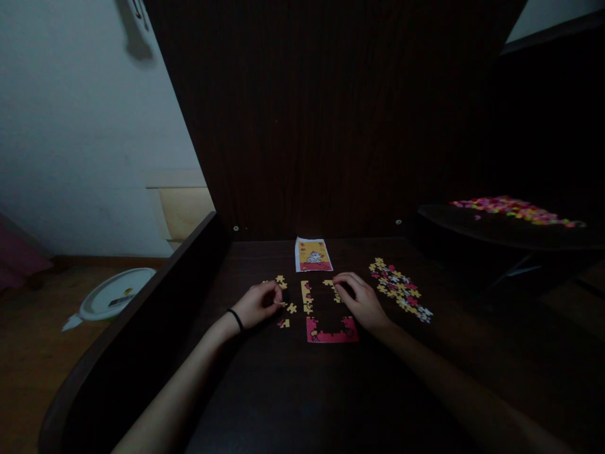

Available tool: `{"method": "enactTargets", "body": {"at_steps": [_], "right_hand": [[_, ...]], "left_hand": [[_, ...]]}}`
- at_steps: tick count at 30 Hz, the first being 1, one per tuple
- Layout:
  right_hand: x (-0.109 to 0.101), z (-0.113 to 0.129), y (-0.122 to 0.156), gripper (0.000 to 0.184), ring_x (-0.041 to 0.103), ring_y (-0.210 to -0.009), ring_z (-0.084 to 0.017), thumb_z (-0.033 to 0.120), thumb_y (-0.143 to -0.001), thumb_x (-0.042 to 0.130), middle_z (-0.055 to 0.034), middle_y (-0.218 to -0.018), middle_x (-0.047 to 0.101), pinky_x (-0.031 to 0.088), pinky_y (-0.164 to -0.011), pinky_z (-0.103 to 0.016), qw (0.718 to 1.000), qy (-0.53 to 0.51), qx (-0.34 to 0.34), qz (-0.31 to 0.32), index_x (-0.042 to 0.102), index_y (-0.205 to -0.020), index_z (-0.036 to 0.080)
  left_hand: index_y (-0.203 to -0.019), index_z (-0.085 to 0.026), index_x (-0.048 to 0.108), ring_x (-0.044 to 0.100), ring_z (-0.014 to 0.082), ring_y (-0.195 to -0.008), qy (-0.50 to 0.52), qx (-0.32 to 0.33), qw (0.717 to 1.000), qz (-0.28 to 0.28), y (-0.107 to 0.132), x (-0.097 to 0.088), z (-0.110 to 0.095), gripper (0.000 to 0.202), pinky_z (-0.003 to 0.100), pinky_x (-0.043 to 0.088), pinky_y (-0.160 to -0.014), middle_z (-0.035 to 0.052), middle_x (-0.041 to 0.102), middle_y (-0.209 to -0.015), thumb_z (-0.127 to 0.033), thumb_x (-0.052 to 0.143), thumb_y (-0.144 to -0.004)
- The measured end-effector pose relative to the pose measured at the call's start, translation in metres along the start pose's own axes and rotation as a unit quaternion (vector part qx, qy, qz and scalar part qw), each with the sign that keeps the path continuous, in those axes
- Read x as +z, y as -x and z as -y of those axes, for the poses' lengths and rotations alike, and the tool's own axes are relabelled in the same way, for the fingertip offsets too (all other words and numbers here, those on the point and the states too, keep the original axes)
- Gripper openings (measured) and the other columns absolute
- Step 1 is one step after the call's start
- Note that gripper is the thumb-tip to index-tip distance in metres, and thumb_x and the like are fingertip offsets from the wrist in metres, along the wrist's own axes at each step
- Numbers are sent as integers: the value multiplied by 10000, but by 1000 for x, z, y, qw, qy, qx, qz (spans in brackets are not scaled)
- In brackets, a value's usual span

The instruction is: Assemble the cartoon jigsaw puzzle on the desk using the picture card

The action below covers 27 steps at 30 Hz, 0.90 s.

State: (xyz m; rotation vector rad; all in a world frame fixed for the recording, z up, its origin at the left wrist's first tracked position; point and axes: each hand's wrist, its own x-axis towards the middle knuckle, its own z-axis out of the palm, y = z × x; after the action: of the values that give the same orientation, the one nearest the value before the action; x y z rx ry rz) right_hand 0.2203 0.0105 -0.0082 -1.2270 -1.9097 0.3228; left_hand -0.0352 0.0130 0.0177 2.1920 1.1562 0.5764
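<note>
A partly joined jigsaw frame lies flat on the dark table, with a pink bottom strip [333,337] and a yellow left side [305,296]. My left hand [261,304], a black band at its wrist, pinches a yellow puzzle piece [282,304] left of the frame. Loose yellow pieces [292,308] lie around those fingers, and a pink-and-yellow piece [284,323] sits nearer me. My right hand [362,299] rests at the frame's upper right corner, its fingers bent over yellow pieces [328,283]. Whether it grips one of them is hidden.
Behind the frame lies a picture card [314,255] with a white animal on yellow and pink. A heap of mixed pieces [399,288] spreads to the right. Farther right, colourful small items [515,209] cover a dark stool-like surface. A raised board [155,302] edges the table's left.
</note>
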Motion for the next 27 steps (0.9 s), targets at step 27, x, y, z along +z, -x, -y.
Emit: {"method": "enactTargets", "body": {"at_steps": [27], "right_hand": [[22, -2, -72, 145, 548, -623, -140, 214, -705, 572, -42, -677, 612, 400, -584, -242, 994, 37, 42, 93, 616, -585, 146]], "left_hand": [[-983, -164, 510, 448, 197, -941, -135, 52, 975, -171, -38, 44, -5, 293, 346, 392, -849, 59, 525, -967, -73, 432, -716]]}}
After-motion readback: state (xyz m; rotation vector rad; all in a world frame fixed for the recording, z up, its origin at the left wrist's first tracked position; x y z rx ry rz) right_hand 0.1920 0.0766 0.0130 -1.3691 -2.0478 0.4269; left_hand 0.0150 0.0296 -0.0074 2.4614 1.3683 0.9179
